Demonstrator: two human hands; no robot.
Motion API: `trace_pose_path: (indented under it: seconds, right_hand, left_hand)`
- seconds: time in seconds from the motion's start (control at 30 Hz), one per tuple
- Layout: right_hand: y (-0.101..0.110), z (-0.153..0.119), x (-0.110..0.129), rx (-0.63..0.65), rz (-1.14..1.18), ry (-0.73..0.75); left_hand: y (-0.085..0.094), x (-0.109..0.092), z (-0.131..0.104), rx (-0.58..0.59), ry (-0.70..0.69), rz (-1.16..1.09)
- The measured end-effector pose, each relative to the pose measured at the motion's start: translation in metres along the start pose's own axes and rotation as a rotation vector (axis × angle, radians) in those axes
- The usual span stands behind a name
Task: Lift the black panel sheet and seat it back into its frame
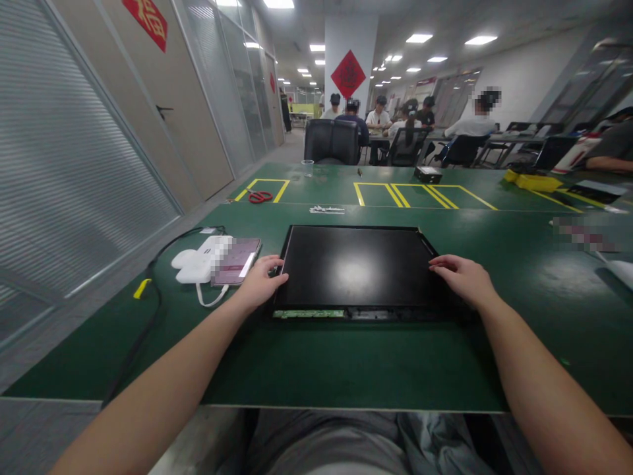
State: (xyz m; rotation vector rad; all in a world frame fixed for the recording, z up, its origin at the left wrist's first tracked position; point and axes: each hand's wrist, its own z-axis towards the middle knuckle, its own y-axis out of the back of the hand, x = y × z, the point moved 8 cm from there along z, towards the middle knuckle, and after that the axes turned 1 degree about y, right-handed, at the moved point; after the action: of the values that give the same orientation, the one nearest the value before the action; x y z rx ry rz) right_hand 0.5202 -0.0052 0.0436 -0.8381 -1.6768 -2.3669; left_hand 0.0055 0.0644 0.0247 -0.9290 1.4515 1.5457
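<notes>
Indoors, a worker's left hand (263,284) and right hand (465,277) rest at opposite side edges of a black LCD panel (356,267) lying flat on a green table (356,376), a strip of green circuit board (309,314) exposed along its near edge. Thumb and fingers of each hand are slightly parted; whether they grip the edges cannot be told. Left of the panel lies a smartphone (242,260); red-handled scissors (260,196) sit beyond, people (378,119) in the background.
</notes>
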Motion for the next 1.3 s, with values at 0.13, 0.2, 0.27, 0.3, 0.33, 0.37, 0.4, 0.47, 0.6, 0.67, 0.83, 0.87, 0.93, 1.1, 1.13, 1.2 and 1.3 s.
trace_pose_path:
  seconds: [0.13,0.2,0.27,0.3,0.33,0.37,0.4,0.47,0.6,0.67,0.83,0.87,0.93,1.1,1.13,1.2,1.3]
  right_hand:
    - [0.0,0.0,0.001,0.009,-0.004,-0.002]
    - [0.0,-0.001,0.003,0.012,0.001,-0.001]
    - [0.0,-0.002,0.004,0.015,0.008,0.007]
    - [0.0,-0.002,0.005,0.016,0.011,0.01]
    - [0.0,-0.002,0.005,0.016,0.016,0.01]
    - [0.0,-0.002,0.004,0.018,0.025,0.007]
    - [0.0,-0.002,0.004,0.019,0.042,0.005]
    - [0.001,-0.002,0.001,0.014,0.099,-0.001]
    - [0.005,0.001,-0.011,-0.02,0.227,-0.056]
    - [0.011,0.003,-0.019,-0.066,0.221,-0.105]
    - [0.016,0.009,-0.03,-0.042,0.039,-0.181]
    - [0.012,0.01,-0.032,-0.002,0.01,-0.188]
    - [0.005,0.012,-0.033,0.064,-0.029,-0.185]
    - [-0.009,0.015,-0.036,0.124,-0.058,-0.144]
    - [-0.01,0.015,-0.036,0.126,-0.061,-0.138]
    - [-0.011,0.015,-0.037,0.131,-0.062,-0.134]
    - [-0.012,0.014,-0.038,0.147,-0.051,-0.142]
  left_hand:
    - [-0.002,0.0,0.002,0.008,-0.007,0.051]
    - [-0.002,0.0,0.003,0.002,-0.001,0.056]
    - [-0.002,0.001,0.003,-0.007,0.003,0.054]
    - [-0.002,0.0,0.003,-0.01,0.001,0.056]
    - [-0.002,-0.001,0.002,-0.011,-0.003,0.06]
    - [-0.003,-0.002,0.002,-0.013,-0.007,0.068]
    - [-0.003,-0.003,0.001,-0.015,-0.013,0.076]
    - [-0.002,-0.007,-0.002,-0.014,-0.033,0.083]
    - [0.003,-0.022,-0.007,-0.02,-0.149,0.173]
    - [0.006,-0.029,-0.008,-0.02,-0.219,0.272]
    - [0.001,-0.041,-0.014,0.087,-0.387,0.476]
    - [-0.003,-0.043,-0.016,0.126,-0.417,0.502]
    - [-0.01,-0.046,-0.022,0.211,-0.472,0.539]
    - [-0.025,-0.046,-0.032,0.398,-0.561,0.566]
    - [-0.026,-0.045,-0.032,0.415,-0.566,0.567]
    - [-0.027,-0.043,-0.031,0.443,-0.567,0.573]
    - [-0.027,-0.041,-0.031,0.48,-0.561,0.574]
